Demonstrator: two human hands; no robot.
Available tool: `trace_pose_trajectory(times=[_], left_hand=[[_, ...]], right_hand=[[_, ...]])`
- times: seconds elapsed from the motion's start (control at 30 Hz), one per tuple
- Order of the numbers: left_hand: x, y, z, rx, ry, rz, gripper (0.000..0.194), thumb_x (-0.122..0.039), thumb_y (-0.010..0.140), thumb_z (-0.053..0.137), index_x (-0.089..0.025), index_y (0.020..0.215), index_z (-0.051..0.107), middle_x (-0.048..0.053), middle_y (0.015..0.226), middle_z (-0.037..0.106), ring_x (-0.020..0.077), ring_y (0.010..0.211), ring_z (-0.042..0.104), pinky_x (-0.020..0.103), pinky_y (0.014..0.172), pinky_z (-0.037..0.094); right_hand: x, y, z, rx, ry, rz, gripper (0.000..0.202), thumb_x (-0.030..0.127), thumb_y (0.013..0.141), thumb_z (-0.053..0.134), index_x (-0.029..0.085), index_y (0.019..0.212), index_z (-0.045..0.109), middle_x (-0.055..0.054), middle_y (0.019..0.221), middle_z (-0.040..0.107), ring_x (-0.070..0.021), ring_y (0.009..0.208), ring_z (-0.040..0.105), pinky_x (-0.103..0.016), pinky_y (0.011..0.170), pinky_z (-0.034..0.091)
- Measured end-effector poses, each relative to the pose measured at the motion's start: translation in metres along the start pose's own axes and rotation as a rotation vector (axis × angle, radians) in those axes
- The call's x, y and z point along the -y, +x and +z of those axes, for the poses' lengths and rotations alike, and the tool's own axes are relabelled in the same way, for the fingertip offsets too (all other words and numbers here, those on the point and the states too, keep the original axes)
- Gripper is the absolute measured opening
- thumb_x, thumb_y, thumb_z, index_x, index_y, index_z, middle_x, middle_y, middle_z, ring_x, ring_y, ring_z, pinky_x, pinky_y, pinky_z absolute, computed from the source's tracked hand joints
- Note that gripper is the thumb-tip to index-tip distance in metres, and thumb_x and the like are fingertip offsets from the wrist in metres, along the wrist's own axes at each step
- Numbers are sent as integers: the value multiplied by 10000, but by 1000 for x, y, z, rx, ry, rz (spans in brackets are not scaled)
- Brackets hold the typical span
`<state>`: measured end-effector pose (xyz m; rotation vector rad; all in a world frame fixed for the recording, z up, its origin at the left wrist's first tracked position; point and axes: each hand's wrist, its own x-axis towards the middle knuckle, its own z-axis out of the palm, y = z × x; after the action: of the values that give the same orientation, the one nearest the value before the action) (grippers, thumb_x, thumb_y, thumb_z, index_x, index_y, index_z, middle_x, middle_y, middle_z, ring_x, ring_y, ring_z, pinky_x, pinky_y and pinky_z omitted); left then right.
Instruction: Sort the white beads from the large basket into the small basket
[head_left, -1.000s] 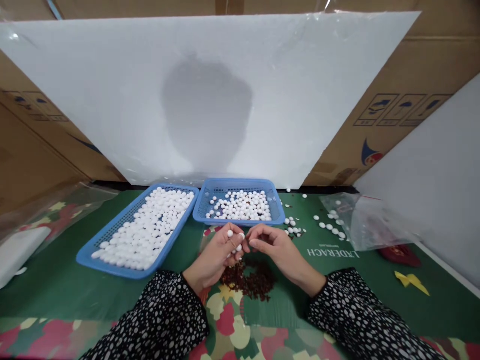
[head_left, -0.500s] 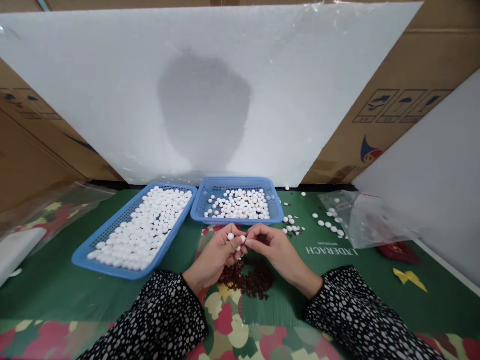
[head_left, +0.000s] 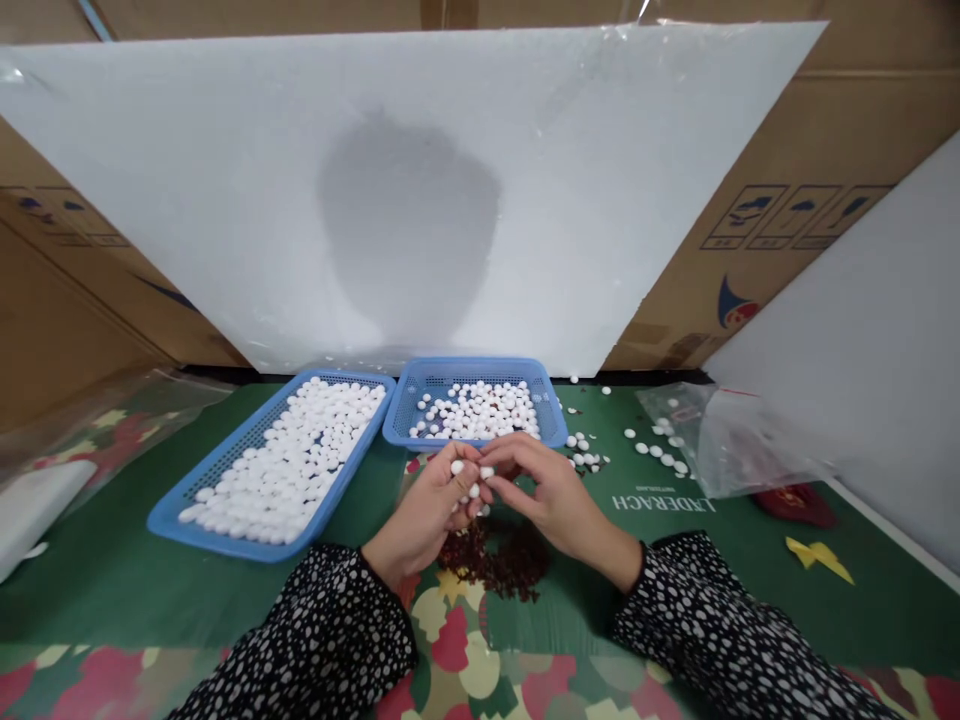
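Observation:
My left hand [head_left: 431, 500] is closed around several small white round pieces [head_left: 457, 467], and they show between the thumb and fingers. Close against it, my right hand [head_left: 551, 490] pinches one white piece [head_left: 487, 472] between thumb and fingertips. Both hands hover over a heap of dark reddish-brown bits [head_left: 517, 565] on the green mat. Behind them stands a blue basket [head_left: 480, 363] holding many white pieces with a few brown specks among them. To the left, a second blue basket [head_left: 169, 515] is filled more thickly with white pieces.
Loose white pieces [head_left: 654, 450] and brown fragments lie right of the baskets. Farther right are a clear plastic bag [head_left: 739, 440], a dark red item [head_left: 795, 505] and yellow scraps [head_left: 820, 558]. A white foam board [head_left: 570, 180] and cardboard boxes [head_left: 847, 130] rise behind.
The right fingers have opened slightly and shifted around a white piece at the left hand's fingertips. The left hand stays in nearly the same place. The view has tilted slightly.

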<state>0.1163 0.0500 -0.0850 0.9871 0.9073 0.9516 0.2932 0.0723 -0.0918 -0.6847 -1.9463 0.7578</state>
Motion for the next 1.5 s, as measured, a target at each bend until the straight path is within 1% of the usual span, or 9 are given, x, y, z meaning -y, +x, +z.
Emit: trace_pose_trajectory(times=[0.17,0.27,0.43,0.6,0.8,1.0,1.1,1.27,1.5], left_hand=[[-4,-1,-4,-104,67,-38,374,-554,880,542,-199,832,434,-40,614,519,36,412,311,184,393,104],[-8,-1,-8,-138,29,-120,369,-556,885,505,-191,838,481,-39,576,504,33,376,310,189,380,86],[-12,-1,-12,-144,-46,-213,299,-480,856,547,-188,821,492,-20,631,537,41,411,367,181,376,60],[-7,-1,-13,-76,8,-242,389,-547,794,652,-200,854,487,-38,636,533,30,411,340,174,375,44],[-8,0,-14,-87,-34,-272,360,-525,872,524,-169,911,569,-9,650,518,48,432,365,184,374,39],[-1,-2,-15,-1,-4,-162,336,-481,845,636,-185,923,498,-6,732,567,51,516,372,173,405,90],[4,-1,-16,-1,34,-151,404,-539,832,626,-180,808,444,1,704,586,42,494,336,185,416,81],[7,3,-15,12,-13,-135,409,-540,804,660,-168,924,539,2,705,589,45,482,349,201,414,72],[11,-1,-7,86,-112,-137,362,-454,808,699,-170,848,478,39,816,628,52,552,448,178,412,122]], right_hand=[[-22,29,-18,-119,-357,-92,170,117,955,565,212,1087,614,-69,1027,631,-245,918,591,-402,832,493],[-27,32,-19,-29,-546,-151,176,146,976,556,225,1110,636,-92,1145,607,-301,1064,529,-488,934,427],[-23,-4,-4,214,-453,-104,230,189,1033,442,224,1081,664,-69,923,626,-230,807,589,-347,734,498],[-29,-21,-8,261,-530,48,178,111,975,542,200,1013,692,-52,894,605,-210,776,605,-309,690,505],[-35,-17,-7,341,-677,100,86,78,897,680,161,895,699,-44,854,591,-218,778,601,-320,680,502],[-31,-20,-5,299,-608,88,110,68,892,657,171,855,642,-40,870,590,-216,793,593,-315,685,488],[-23,-19,-5,173,-428,98,102,93,927,605,187,887,606,-39,900,613,-219,833,594,-326,726,481],[-15,-17,3,-80,-95,202,94,212,967,563,209,885,609,-11,828,656,-189,719,604,-286,652,464],[-8,-16,17,-173,-55,162,130,250,940,601,206,822,635,-3,753,653,-176,658,599,-275,606,455]])
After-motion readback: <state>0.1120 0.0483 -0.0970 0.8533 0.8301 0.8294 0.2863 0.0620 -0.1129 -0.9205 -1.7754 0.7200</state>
